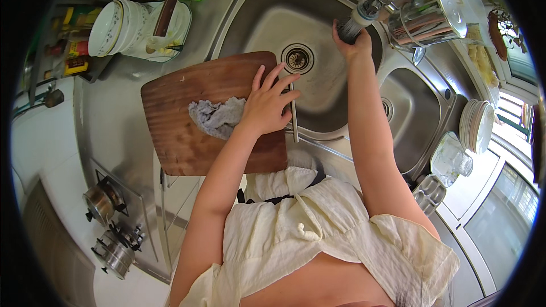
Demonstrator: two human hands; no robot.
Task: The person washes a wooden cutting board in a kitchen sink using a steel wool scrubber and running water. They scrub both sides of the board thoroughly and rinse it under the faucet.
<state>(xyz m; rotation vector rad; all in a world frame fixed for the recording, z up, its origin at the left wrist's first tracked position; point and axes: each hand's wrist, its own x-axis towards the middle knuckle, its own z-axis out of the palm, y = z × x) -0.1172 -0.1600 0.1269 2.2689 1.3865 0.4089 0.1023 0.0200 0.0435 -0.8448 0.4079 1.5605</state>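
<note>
A brown wooden cutting board (213,149) lies across the counter and overlaps the left side of the large sink bowl. My left hand (268,104) rests at its right end with fingers spread, beside the metal bar handle (294,119). Under its wrist side is a crumpled grey cloth (213,115) on the board. My right hand (358,44) reaches over the far right of the sink, its fingers around a dark, round scrubber (344,33), perhaps steel wool. Water runs onto it from the faucet (367,8). The scrubber is partly hidden by the stream.
The large steel sink bowl (260,21) adjoins a smaller bowl (416,106). Stacked bowls (106,30) and a brown-handled knife (167,10) stand at the back left. A steel utensil holder (426,19) is beside the faucet. Plates (477,125) stand at right; pots (113,251) at lower left.
</note>
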